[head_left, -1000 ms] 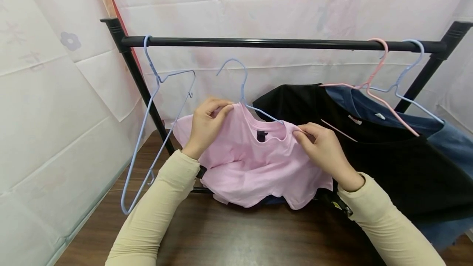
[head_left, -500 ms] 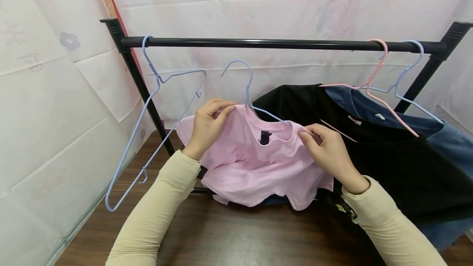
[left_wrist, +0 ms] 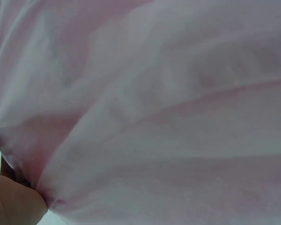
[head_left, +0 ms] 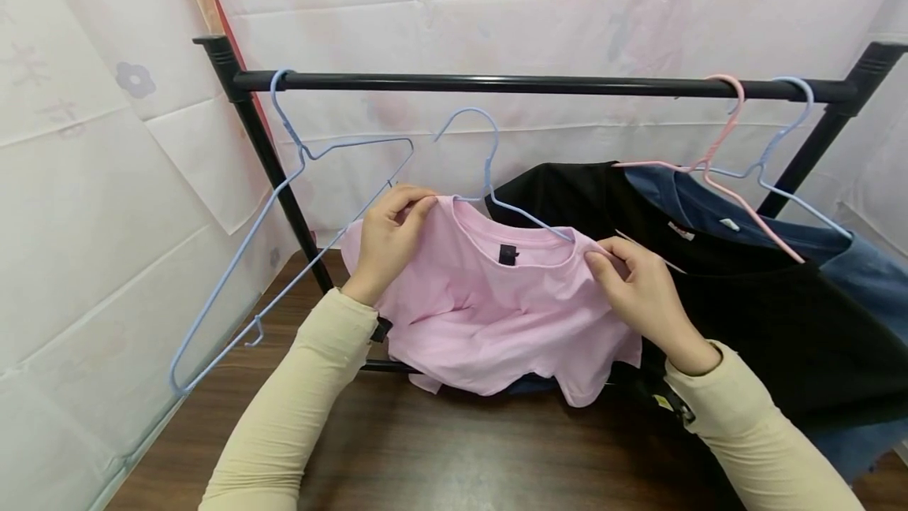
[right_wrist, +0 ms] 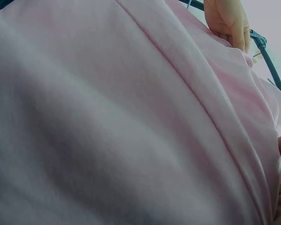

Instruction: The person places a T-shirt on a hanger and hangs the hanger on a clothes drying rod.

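Note:
A pink T-shirt (head_left: 489, 306) hangs between both hands in the head view, its neckline and dark label facing up. My left hand (head_left: 390, 239) pinches one shoulder of it, thumb against fingers. The other shoulder is pinched by my right hand (head_left: 641, 286). A light-blue hanger (head_left: 491, 172) stands up out of the neck, its hook free just below the rail; its lower part is hidden inside the shirt. Pink cloth (left_wrist: 168, 117) fills most of the left wrist view, gathered at the thumb (left_wrist: 16, 201). In the right wrist view, stretched cloth (right_wrist: 131, 117) covers most of the frame.
A black rail (head_left: 482, 83) runs across the back. On its left end hangs a bare light-blue hanger (head_left: 237, 259), close to the left forearm. At right, a black top (head_left: 766, 322) on a pink hanger (head_left: 723, 132) overlaps a blue garment (head_left: 868, 266). Below is a brown wooden surface (head_left: 454, 456).
The shirt's neckline has spread wider as the right hand moved right and the left hand slightly left. The hanger in the shirt has shifted right. The bare hanger has swung around toward the left.

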Action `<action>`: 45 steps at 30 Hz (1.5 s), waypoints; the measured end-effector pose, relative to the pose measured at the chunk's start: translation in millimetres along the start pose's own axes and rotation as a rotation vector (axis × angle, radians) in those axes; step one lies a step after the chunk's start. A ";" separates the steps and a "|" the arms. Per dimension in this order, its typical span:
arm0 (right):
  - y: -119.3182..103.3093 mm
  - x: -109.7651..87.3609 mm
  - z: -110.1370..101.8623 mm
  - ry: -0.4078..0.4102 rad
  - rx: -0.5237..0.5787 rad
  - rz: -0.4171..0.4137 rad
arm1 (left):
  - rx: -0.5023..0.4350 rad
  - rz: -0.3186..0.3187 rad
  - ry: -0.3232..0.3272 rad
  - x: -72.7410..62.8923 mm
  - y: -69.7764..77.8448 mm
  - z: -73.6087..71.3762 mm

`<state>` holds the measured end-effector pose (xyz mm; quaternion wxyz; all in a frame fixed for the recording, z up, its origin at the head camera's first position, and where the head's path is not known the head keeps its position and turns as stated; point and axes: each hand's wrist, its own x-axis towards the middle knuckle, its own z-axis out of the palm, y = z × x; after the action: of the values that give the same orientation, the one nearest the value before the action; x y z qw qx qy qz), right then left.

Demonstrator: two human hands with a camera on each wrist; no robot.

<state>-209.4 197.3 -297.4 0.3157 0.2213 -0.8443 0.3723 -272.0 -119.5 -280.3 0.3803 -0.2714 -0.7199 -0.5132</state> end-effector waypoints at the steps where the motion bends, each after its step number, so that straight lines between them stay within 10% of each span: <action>1: 0.7 -0.2 -0.9 -0.002 -0.002 0.001 | 0.004 -0.006 0.006 0.1 -0.2 -1.6; 29: 4.9 -3.4 -10.1 0.024 0.014 0.068 | 0.127 -0.096 -0.154 -7.2 -16.1 -33.6; 45: -5.4 10.5 -19.7 0.007 -0.085 -0.140 | 0.130 0.027 0.046 -0.9 -7.6 -26.1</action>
<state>-206.2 207.5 -277.2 0.3527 0.2648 -0.8407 0.3141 -270.4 -146.6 -280.3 0.4205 -0.2439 -0.7392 -0.4661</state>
